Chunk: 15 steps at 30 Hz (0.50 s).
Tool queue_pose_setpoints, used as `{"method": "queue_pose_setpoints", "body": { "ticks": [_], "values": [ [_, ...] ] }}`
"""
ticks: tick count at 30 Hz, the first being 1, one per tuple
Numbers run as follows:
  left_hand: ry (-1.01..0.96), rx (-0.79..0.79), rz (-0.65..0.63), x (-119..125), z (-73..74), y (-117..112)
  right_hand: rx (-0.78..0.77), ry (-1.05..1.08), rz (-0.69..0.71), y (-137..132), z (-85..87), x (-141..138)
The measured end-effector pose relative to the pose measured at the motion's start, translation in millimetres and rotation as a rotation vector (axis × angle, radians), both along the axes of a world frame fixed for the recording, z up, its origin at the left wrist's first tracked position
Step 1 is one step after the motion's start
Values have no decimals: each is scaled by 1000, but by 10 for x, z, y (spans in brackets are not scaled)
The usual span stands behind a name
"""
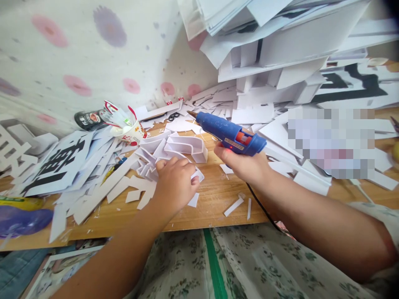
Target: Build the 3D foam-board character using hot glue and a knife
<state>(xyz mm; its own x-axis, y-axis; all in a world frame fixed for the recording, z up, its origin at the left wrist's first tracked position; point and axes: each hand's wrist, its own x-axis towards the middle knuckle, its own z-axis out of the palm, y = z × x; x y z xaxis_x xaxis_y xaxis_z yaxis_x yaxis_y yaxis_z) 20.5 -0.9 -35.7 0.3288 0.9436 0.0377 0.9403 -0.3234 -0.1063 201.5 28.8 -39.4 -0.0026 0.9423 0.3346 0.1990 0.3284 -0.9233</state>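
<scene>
My right hand is wrapped round the grip of a blue hot glue gun. The gun's nozzle points up and left, above the table, and its black cord runs down past the table edge. My left hand is closed on white foam-board pieces lying on the wooden table. Just beyond those pieces stands a white three-dimensional foam-board letter shape. What my left fingers grip underneath is partly hidden.
Stacks of white foam board lean at the back right. Cut-out sheets with black characters lie at the left. A torn paper cup and a dark can sit by the spotted wall. Small white offcuts litter the table's front edge.
</scene>
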Motion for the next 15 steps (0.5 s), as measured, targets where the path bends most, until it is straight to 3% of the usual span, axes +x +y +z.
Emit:
{"method": "queue_pose_setpoints", "body": {
  "ticks": [9, 15],
  "values": [
    [-103, -188, 25, -29, 108, 110, -4, -48, -24, -7, 22, 3],
    [-100, -204, -14, -46, 118, 164, -15, -61, -34, -20, 49, -1]
  ]
}}
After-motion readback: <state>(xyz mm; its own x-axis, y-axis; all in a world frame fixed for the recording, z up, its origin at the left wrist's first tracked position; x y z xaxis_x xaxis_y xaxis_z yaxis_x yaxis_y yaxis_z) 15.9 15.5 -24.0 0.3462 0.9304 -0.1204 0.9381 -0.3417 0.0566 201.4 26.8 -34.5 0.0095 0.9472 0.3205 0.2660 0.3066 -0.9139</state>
